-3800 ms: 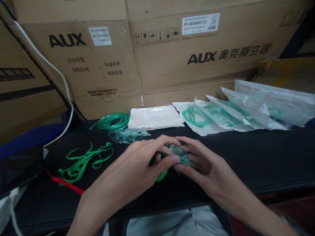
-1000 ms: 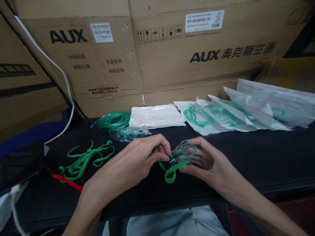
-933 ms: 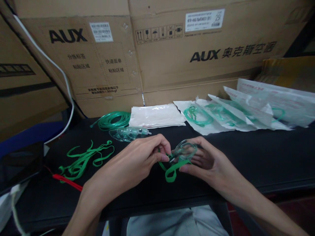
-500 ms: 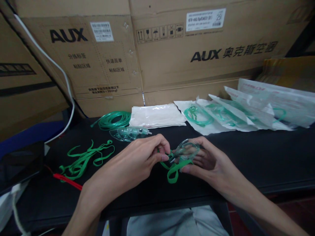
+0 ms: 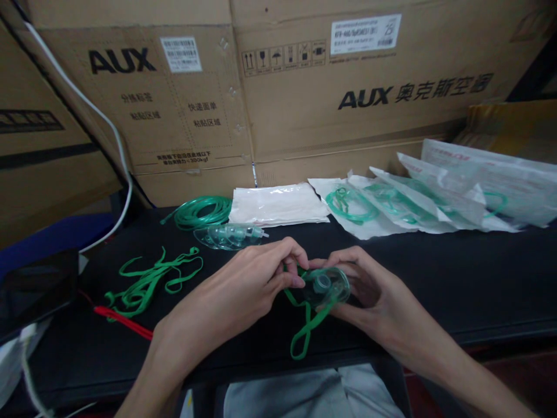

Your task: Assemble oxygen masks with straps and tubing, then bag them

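Note:
A clear oxygen mask (image 5: 335, 283) with a round greenish port is held between my two hands above the near part of the black table. My right hand (image 5: 369, 287) is closed around its right side, fingers behind and thumb below. At the mask's left edge my left hand (image 5: 282, 273) pinches; finger and thumb are at the green elastic strap (image 5: 300, 342), whose loop hangs below the mask. Exactly what lies between the left fingertips is partly hidden. Several loose green straps (image 5: 145, 284) lie left of my left forearm. Nested clear masks (image 5: 230, 236) rest behind my left hand.
Coiled green tubing (image 5: 202, 212) and a stack of white pouches (image 5: 278, 204) lie at the back. Several packaged sets (image 5: 391, 203) lean at the right. Cardboard boxes (image 5: 287, 128) wall off the rear. A red cord (image 5: 124, 322) and a dark phone-like device (image 5: 37, 290) are at left.
My right hand has turned the mask so its round port now faces me. The strap loop hangs lower and longer. My left hand has shifted slightly right, still pinching.

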The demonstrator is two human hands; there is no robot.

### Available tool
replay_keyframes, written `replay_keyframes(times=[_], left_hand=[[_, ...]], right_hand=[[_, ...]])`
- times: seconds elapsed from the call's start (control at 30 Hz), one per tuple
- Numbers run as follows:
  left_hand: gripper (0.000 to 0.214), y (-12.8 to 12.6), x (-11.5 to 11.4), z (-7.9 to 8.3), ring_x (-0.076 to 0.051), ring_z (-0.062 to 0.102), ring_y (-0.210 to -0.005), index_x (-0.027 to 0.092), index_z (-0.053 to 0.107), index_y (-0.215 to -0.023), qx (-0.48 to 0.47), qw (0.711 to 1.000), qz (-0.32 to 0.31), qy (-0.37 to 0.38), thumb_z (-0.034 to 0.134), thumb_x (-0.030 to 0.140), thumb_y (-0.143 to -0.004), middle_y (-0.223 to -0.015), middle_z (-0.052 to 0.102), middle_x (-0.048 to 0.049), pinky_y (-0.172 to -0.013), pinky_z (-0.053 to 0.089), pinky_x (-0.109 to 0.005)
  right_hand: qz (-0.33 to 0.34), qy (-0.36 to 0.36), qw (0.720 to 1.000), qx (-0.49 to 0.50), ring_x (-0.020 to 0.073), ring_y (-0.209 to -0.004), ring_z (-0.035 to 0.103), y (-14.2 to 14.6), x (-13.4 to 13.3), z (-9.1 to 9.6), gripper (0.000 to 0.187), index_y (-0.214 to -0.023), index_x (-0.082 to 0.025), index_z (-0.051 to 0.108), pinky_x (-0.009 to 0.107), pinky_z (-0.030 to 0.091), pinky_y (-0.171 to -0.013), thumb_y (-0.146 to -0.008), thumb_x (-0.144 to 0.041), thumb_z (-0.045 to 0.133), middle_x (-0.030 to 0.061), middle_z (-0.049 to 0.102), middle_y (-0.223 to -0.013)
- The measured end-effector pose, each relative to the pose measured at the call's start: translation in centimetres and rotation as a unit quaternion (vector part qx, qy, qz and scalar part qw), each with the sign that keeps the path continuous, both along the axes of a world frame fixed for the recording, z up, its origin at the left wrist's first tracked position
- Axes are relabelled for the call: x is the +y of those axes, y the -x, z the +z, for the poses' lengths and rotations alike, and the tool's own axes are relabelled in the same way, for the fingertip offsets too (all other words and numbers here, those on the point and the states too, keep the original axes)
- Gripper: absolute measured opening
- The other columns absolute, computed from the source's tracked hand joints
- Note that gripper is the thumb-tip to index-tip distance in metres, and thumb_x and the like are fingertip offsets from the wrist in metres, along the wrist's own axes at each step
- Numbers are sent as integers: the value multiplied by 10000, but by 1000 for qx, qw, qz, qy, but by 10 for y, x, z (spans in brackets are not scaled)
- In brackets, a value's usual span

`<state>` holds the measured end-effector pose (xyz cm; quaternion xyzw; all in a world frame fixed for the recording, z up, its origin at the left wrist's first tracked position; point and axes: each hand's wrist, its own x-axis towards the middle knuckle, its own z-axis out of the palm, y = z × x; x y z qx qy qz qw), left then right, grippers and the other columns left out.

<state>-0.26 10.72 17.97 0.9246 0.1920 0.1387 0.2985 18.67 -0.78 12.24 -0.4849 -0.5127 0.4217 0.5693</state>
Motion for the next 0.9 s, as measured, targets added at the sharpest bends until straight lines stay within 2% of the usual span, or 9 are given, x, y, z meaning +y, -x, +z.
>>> replay_keyframes(times=[0.13,0.2,0.33,0.5,0.6,0.73,0.9], left_hand=[[213,1,3,-1,-111,637,-933,269,576,-1120,1,1000,6,-24,536,95,-1004,-1003,677,61,-862,428,-212],[206,1,4,-1,-115,632,-915,261,581,-1116,-2,999,3,-42,528,96,-1007,-1004,673,53,-871,432,-221],[195,0,4,-5,-115,624,-926,252,585,-1104,-4,998,-15,-67,535,91,-1006,-1042,669,44,-881,436,-224],[175,-4,-1,-9,-154,626,-1042,247,600,-1138,22,994,-37,-99,531,137,-1021,-1152,676,8,-914,442,-273],[136,-7,-4,-7,-152,627,-1042,247,603,-1128,24,995,-32,-93,528,180,-1037,-1137,672,15,-914,443,-273],[115,-8,-7,-6,-147,625,-1055,250,589,-1131,17,996,-25,-82,521,206,-1049,-1151,666,22,-925,437,-265],[93,-9,-11,-4,-157,630,-1041,244,593,-1099,17,996,-24,-79,530,206,-1043,-1146,670,16,-917,442,-271]], right_hand=[[28,-13,1000,6,224,-1261,665,0,-3,3,348,-1100,-291,564,361,549,-1046,-848,-112,722,63,704,-1349],[40,-11,999,20,226,-1291,645,-1,-5,7,316,-1111,-297,568,377,535,-1068,-877,-124,693,63,697,-1369],[1,-2,1000,10,230,-1132,735,-4,-4,11,92,-1065,-280,628,334,605,-939,-973,-287,642,71,766,-1238],[-40,-3,998,-45,224,-1033,758,-2,0,8,141,-1030,-263,752,277,625,-870,-918,-347,732,39,800,-1080],[-63,-26,995,-68,222,-1034,750,-1,1,3,167,-1045,-275,796,281,635,-868,-891,-327,759,39,788,-1112],[-82,-68,989,-99,237,-1142,708,-2,2,-4,135,-1013,-292,811,295,624,-913,-889,-280,760,49,758,-1189],[-95,-67,987,-110,250,-1151,707,-3,3,-6,75,-942,-295,814,297,619,-887,-882,-297,770,54,749,-1218]])
